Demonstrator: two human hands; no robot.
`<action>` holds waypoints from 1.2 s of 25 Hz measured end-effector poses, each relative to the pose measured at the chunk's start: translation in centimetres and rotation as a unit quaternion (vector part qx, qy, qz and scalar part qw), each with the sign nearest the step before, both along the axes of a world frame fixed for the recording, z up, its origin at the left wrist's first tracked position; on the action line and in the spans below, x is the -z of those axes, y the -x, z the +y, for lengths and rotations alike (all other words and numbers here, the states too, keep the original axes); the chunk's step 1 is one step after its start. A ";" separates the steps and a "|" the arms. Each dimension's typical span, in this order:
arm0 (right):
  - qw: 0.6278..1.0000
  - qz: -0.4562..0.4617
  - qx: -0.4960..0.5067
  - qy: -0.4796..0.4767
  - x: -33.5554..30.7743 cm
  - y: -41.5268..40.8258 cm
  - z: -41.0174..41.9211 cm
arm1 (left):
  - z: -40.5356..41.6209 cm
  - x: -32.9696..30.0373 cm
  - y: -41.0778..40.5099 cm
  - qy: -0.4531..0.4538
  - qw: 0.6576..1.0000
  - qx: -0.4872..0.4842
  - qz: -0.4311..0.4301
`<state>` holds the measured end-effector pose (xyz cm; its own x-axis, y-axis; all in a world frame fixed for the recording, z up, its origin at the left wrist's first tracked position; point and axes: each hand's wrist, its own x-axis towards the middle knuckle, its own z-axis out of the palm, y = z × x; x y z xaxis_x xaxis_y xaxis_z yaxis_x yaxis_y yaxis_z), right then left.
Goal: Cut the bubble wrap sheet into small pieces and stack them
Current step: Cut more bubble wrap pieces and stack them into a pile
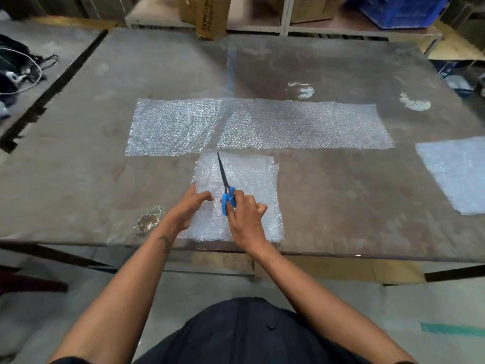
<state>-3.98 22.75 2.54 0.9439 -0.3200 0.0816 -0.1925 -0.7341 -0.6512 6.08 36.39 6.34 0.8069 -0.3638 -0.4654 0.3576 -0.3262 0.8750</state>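
Note:
A long bubble wrap sheet lies across the middle of the table, split by a cut into a left part (pixel 170 127) and a longer right part (pixel 304 124). In front of it, near the table's front edge, lies a squarish bubble wrap piece (pixel 252 177). My right hand (pixel 245 216) grips blue-handled scissors (pixel 225 185) whose closed black blades point away over that piece. My left hand (pixel 189 206) rests on the piece's left edge, fingers curled against it.
Another pale bubble wrap piece (pixel 456 172) lies at the table's right edge. Cardboard boxes (pixel 207 14) and a blue crate (pixel 401 9) stand on shelving behind the table (pixel 78 166). Black bags and cables (pixel 18 67) lie on a surface at the far left.

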 end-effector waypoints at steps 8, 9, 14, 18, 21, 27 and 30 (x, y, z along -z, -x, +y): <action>0.994 0.094 0.060 -0.008 3.1 -2.1 3.8 | 3.2 5.3 -2.2 -0.394 0.862 0.013 -0.320; 0.994 0.092 0.066 -0.010 3.1 -2.1 3.9 | 3.0 5.5 -2.0 -0.394 0.865 0.002 -0.312; 0.992 0.092 0.086 0.005 2.0 -1.7 3.5 | 1.3 5.3 -3.1 -0.288 0.949 -0.044 -0.122; 0.988 0.063 0.139 -0.013 0.9 -0.3 1.1 | -0.8 4.3 -4.3 -0.039 0.996 -0.008 0.074; 0.973 -0.002 0.223 -0.050 -0.5 0.7 -1.6 | -4.7 2.3 -2.8 0.047 0.985 0.038 0.160; 0.926 -0.146 0.348 0.028 -4.2 3.3 -9.7 | -14.7 -1.1 2.6 0.283 0.898 0.103 0.320; 0.903 -0.155 0.378 0.134 -6.2 5.2 -16.0 | -21.9 -2.2 5.4 0.319 0.870 0.157 0.342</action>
